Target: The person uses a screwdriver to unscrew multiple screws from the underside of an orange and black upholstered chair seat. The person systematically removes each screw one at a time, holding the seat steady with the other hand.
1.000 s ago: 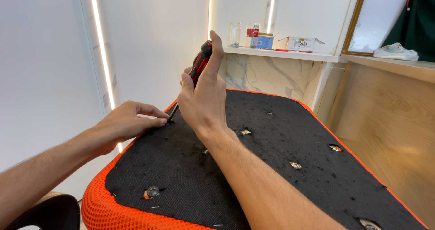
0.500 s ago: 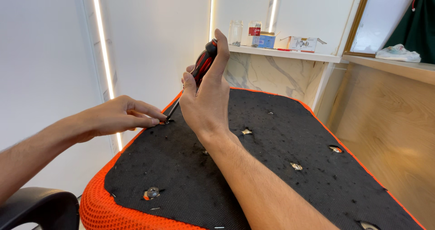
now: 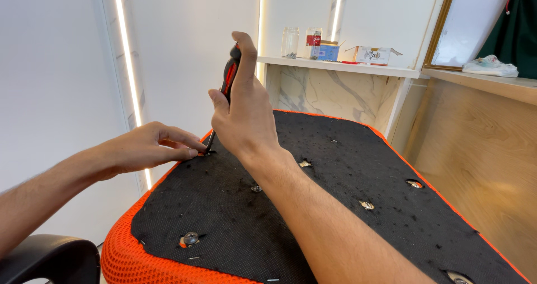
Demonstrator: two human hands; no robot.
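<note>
The right hand (image 3: 241,111) is wrapped around the red-and-black handle of a screwdriver (image 3: 228,78), fingers curled tight about it and the thumb stretched up along the grip. The tool stands nearly upright, leaning slightly, with its thin shaft running down to the near-left edge of an upturned chair seat (image 3: 313,205), a black fabric underside rimmed in orange mesh. The left hand (image 3: 146,147) lies beside the tip, its fingers drawn together with thumb and forefinger pinched close at the point where the shaft meets the seat; whatever they hold there is too small to make out, possibly a screw. Several metal fittings dot the black surface, among them a round silver one (image 3: 191,238) near the front-left corner. Behind the seat a white marble-faced shelf (image 3: 341,67) carries glass jars (image 3: 290,41) and small boxes (image 3: 373,54). A black armrest (image 3: 47,258) shows at the lower left.
</note>
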